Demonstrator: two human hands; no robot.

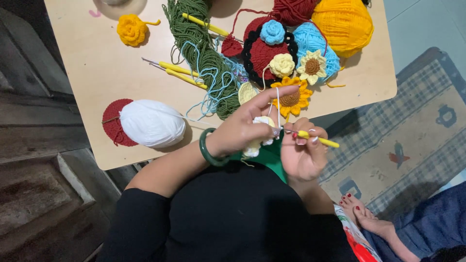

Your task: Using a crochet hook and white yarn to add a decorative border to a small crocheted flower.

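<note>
**Two hands working a small cream crochet piece at a low table**

Two hands are meeting just off the near edge of a low wooden table (pixel 97 63). The left hand (pixel 242 127), a green bangle (pixel 209 151) circling its wrist, is pinching a small cream crochet piece (pixel 259 136) between thumb and fingers, its forefinger stretching out and carrying a strand of white yarn. The right hand (pixel 302 153) is closing around a yellow-handled crochet hook (pixel 315 138), the hook's tip pointing into the cream piece, though the exact stitch is too small to tell.

A white ball of yarn (pixel 152 122) is sitting near the left hand on the table, partly covering a red crocheted round (pixel 112 127). Beyond the hands, a yellow crocheted sunflower (pixel 291 99) is lying at the table's edge, with a cream rose (pixel 282 65), a blue rose (pixel 272 32) and a dark red round piece (pixel 264 51) behind it. A long green knitted strip (pixel 204 53) is running across the middle, two spare yellow hooks (pixel 177 72) resting beside it. A yellow ball of yarn (pixel 343 24) is sitting at the far corner. Another person's bare feet (pixel 361 213) are resting on a patterned rug (pixel 412 136) to the right.
</note>
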